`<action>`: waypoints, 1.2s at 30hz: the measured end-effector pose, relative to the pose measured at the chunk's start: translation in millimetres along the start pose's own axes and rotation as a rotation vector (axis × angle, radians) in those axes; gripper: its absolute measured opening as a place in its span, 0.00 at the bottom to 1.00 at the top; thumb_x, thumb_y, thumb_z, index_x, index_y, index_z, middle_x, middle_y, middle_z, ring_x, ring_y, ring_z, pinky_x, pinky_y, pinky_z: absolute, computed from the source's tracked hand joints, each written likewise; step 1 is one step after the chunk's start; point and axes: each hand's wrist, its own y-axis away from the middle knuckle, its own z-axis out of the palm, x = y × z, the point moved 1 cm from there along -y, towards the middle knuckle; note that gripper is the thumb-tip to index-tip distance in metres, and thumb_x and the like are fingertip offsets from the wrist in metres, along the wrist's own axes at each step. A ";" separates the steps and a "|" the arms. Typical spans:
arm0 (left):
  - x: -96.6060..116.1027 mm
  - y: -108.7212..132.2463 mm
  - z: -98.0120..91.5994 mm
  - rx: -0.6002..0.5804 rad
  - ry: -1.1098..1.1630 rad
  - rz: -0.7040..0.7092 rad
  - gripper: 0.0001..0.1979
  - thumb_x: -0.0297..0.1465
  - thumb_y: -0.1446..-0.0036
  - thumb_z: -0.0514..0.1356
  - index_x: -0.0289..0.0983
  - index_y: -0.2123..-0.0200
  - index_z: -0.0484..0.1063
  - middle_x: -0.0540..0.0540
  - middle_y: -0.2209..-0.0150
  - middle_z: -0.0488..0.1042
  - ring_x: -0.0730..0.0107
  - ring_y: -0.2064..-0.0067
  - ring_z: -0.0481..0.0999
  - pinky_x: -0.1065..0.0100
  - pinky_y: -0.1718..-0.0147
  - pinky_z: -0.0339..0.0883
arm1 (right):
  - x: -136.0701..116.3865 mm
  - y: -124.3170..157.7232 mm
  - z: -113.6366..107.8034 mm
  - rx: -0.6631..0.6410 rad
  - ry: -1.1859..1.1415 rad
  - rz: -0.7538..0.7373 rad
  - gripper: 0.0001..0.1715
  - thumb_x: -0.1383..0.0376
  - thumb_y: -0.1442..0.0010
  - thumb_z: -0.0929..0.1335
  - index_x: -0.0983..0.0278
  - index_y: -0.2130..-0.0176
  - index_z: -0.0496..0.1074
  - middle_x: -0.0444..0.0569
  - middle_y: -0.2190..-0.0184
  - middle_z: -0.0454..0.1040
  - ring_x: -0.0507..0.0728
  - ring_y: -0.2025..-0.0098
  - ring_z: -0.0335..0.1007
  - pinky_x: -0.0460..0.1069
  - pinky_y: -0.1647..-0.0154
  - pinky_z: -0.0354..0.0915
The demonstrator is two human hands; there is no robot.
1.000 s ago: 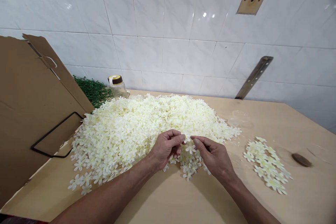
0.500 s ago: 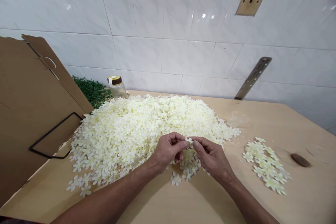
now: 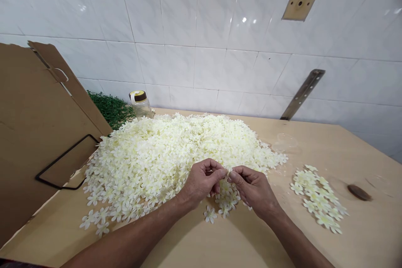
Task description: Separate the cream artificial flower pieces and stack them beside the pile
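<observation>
Over the front of a large pile of white artificial flowers [image 3: 169, 146], my left hand [image 3: 201, 184] and my right hand [image 3: 254, 190] meet fingertip to fingertip. Both pinch one small artificial flower [image 3: 229, 172] between thumb and forefinger. Only a pale bit of it shows; the fingers cover the rest. Just below the hands, a single loose flower [image 3: 210, 214] lies on the table [image 3: 201, 247]. Off to the right is a smaller cluster of the same flowers [image 3: 323, 201], spread flat and apart from the pile.
At the left stands a cardboard box [image 3: 40, 113] with a black wire frame [image 3: 65, 161] against it. Behind the pile are a brown-lidded bottle [image 3: 140, 104] and green artificial foliage [image 3: 111, 109]. A dark oval object [image 3: 359, 191] lies far right. A metal bracket [image 3: 303, 94] rises by the tiled wall.
The fingertips have closed in over the flower, whose petals showed before and are now mostly covered. The hands stay in nearly the same place, and the pile looks the same.
</observation>
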 end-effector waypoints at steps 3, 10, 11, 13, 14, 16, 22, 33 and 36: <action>0.4 0.3 -0.5 -0.027 0.010 -0.001 0.17 0.43 0.45 0.65 0.33 0.68 0.73 0.49 0.79 0.71 0.77 0.83 0.66 0.75 0.85 0.58 | -2.6 0.5 0.2 -0.016 -0.002 0.009 0.22 0.47 0.40 0.69 0.63 0.71 0.68 0.35 0.88 0.54 0.46 0.87 0.47 0.44 0.87 0.47; 0.6 -0.5 -0.1 -0.123 0.157 -0.116 0.18 0.44 0.47 0.67 0.34 0.64 0.73 0.49 0.75 0.73 0.78 0.82 0.67 0.76 0.86 0.59 | -6.7 2.0 2.4 -0.056 0.003 0.003 0.24 0.47 0.38 0.67 0.62 0.73 0.64 0.35 0.87 0.54 0.46 0.87 0.47 0.43 0.86 0.46; 0.7 -0.7 -0.2 -0.136 0.177 -0.135 0.18 0.44 0.47 0.67 0.34 0.64 0.73 0.50 0.77 0.72 0.78 0.83 0.67 0.76 0.86 0.58 | -6.8 2.1 3.0 -0.063 0.004 0.001 0.24 0.47 0.38 0.67 0.62 0.73 0.64 0.35 0.87 0.54 0.45 0.87 0.46 0.43 0.86 0.46; 0.7 -1.0 -0.5 -0.160 0.196 -0.157 0.18 0.44 0.47 0.67 0.34 0.66 0.72 0.51 0.80 0.70 0.78 0.83 0.66 0.76 0.86 0.58 | -6.3 2.3 3.8 -0.070 0.007 0.003 0.25 0.47 0.37 0.66 0.62 0.74 0.63 0.35 0.87 0.54 0.45 0.87 0.46 0.43 0.86 0.46; 0.5 -1.1 -0.8 -0.168 0.201 -0.160 0.17 0.43 0.47 0.67 0.34 0.67 0.72 0.52 0.81 0.69 0.78 0.83 0.66 0.76 0.86 0.58 | -5.8 2.4 3.9 -0.069 0.008 0.005 0.25 0.47 0.37 0.66 0.62 0.74 0.63 0.35 0.87 0.54 0.45 0.87 0.46 0.43 0.86 0.46; -0.3 -1.6 -1.6 -0.177 0.207 -0.164 0.17 0.43 0.48 0.67 0.34 0.69 0.71 0.52 0.83 0.69 0.78 0.83 0.65 0.76 0.86 0.58 | -4.7 2.5 3.8 -0.070 0.011 0.013 0.25 0.47 0.38 0.66 0.62 0.74 0.63 0.35 0.87 0.55 0.45 0.88 0.46 0.43 0.87 0.46; -2.3 -3.7 -4.1 -0.131 0.215 -0.177 0.17 0.43 0.49 0.68 0.35 0.70 0.70 0.52 0.83 0.69 0.78 0.84 0.64 0.77 0.86 0.56 | -5.3 2.5 4.6 -0.105 -0.045 0.056 0.26 0.46 0.38 0.66 0.63 0.73 0.66 0.35 0.87 0.54 0.45 0.88 0.46 0.43 0.87 0.46; 8.9 -6.3 -8.7 -0.041 0.274 -0.133 0.16 0.40 0.50 0.69 0.35 0.74 0.69 0.53 0.82 0.65 0.80 0.84 0.61 0.76 0.87 0.51 | -4.5 3.1 1.6 -0.119 -0.080 0.038 0.22 0.49 0.37 0.67 0.64 0.70 0.68 0.34 0.88 0.54 0.45 0.89 0.46 0.42 0.88 0.49; 7.6 -8.7 -11.8 -0.019 0.277 -0.123 0.17 0.40 0.50 0.69 0.34 0.75 0.69 0.53 0.80 0.65 0.80 0.83 0.61 0.76 0.87 0.51 | -4.2 3.0 1.3 -0.118 -0.060 0.032 0.22 0.49 0.37 0.67 0.64 0.70 0.70 0.35 0.88 0.55 0.45 0.89 0.47 0.43 0.87 0.49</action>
